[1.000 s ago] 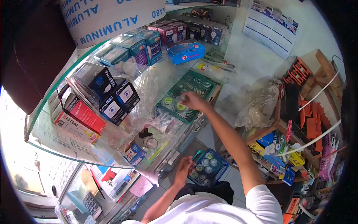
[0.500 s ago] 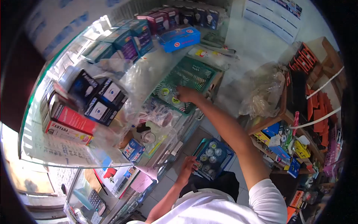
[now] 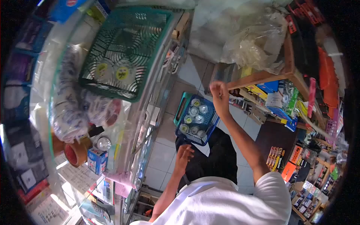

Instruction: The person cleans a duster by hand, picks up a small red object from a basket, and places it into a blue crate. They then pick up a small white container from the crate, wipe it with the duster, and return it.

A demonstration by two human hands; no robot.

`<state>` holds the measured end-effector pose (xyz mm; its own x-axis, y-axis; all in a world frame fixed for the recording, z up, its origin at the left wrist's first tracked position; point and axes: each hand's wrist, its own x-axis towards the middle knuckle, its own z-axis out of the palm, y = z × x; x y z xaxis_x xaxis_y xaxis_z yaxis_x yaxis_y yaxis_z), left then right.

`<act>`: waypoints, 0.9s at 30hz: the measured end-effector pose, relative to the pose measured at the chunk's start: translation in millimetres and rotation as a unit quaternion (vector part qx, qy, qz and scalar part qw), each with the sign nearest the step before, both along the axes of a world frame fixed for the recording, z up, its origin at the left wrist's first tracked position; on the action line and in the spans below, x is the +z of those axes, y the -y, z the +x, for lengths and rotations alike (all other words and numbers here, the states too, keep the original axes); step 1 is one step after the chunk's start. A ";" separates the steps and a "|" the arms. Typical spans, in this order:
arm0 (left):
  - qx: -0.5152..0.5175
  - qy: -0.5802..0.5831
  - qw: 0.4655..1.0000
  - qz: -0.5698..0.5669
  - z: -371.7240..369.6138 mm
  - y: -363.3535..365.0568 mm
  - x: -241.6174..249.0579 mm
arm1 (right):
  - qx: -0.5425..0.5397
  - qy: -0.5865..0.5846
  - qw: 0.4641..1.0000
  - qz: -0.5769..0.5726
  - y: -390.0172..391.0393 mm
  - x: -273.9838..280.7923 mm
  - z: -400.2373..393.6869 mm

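Note:
My left hand (image 3: 184,154) hangs just below the near end of a small blue basket (image 3: 205,141), its fingers loosely bent and nothing seen in them. Several clear containers with round lids (image 3: 198,119) stand in the basket, some lids with yellow-green labels. To the right of the basket's far end, my right hand (image 3: 219,93) is raised, fingers relaxed and slightly curled, with no object visible in it. On the glass counter at left, a larger green basket (image 3: 137,92) holds two similar clear containers (image 3: 123,73) with yellow labels at its near end.
A brown tape roll (image 3: 76,153), a small blue box (image 3: 97,160) and plastic-wrapped goods (image 3: 67,112) crowd the glass counter. On the right, a wooden shelf (image 3: 258,80) carries plastic bags (image 3: 258,41) and packaged goods. Tiled floor (image 3: 159,157) runs between.
My right hand has left the green basket and moved right, beyond the blue basket. My left hand has drawn back off the blue basket. The view has turned toward the floor and right-hand shelves.

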<state>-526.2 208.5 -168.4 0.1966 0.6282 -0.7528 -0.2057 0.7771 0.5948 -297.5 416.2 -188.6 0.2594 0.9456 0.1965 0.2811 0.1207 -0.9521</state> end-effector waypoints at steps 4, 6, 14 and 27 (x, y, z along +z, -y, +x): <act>-0.068 -0.035 0.994 -0.072 6.4 25.9 -20.1 | 0.175 0.001 0.744 -0.645 81.0 -142.7 61.5; -0.059 -0.046 0.993 -0.096 9.3 38.4 -30.8 | 0.204 0.024 0.685 -0.699 117.4 -213.1 63.7; -0.039 -0.053 0.983 -0.173 14.1 92.5 -56.8 | 0.083 0.306 0.814 -0.486 98.1 -312.3 48.6; -0.135 -0.187 0.973 -0.017 -12.1 117.7 -48.4 | -0.045 0.305 0.791 -0.528 98.9 -309.1 35.1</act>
<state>-538.3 90.8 -216.8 0.0594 0.5656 -0.8225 0.2350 0.7929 0.5622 -262.4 317.3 -497.7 0.4965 0.6486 -0.5769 0.6895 -0.6984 -0.1918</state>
